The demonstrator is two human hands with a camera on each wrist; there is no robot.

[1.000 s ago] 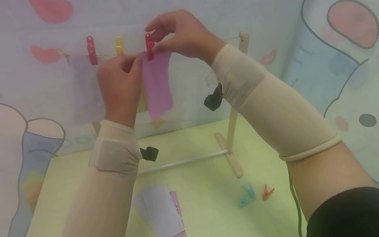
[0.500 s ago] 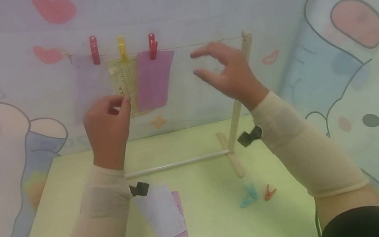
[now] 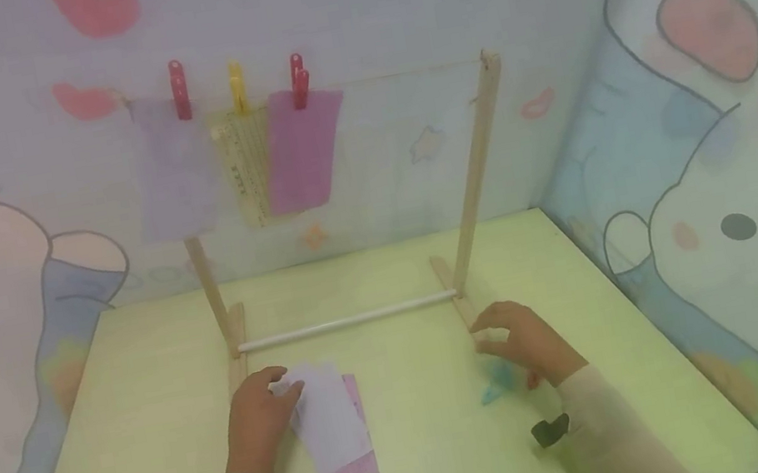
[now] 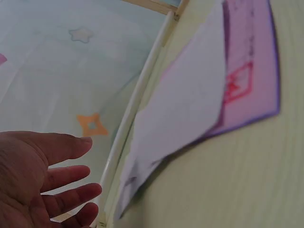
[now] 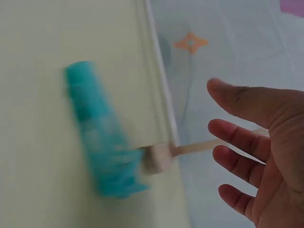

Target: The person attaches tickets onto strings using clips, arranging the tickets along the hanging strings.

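- Neither hand holds anything: the left hand (image 3: pixel 257 420) has its fingers relaxed and spread, and the right hand (image 3: pixel 525 342) hangs with loosely bent, parted fingers, as the right wrist view shows.
- Left fingertips (image 4: pixel 88 142) lie at the top left corner of the stack of paper slips (image 3: pixel 327 425); whether they touch it cannot be told. A white slip lies on top and a pink one (image 4: pixel 251 66) with a red printed mark shows beneath it.
- The stack rests on the pale green table (image 3: pixel 148 395), just in front of the white crossbar (image 3: pixel 348 322) of the wooden drying rack (image 3: pixel 475 160).
- Under and just beside the right hand lies a teal clothespin (image 3: pixel 496 383), blurred in the wrist view (image 5: pixel 102 137), with an orange clothespin (image 3: pixel 530 380) partly hidden next to it.
- The right hand is near the rack's right foot (image 3: pixel 457 299).
- Up on the rack's string hang three slips: a lilac one (image 3: pixel 173 171) under a red clip (image 3: pixel 179 90), a yellow gridded one (image 3: pixel 247 167) under a yellow clip (image 3: pixel 237 86), and a pink-purple one (image 3: pixel 302 153) under another red clip (image 3: pixel 298 80).
- A cartoon-printed backdrop (image 3: pixel 710 127) surrounds the table.
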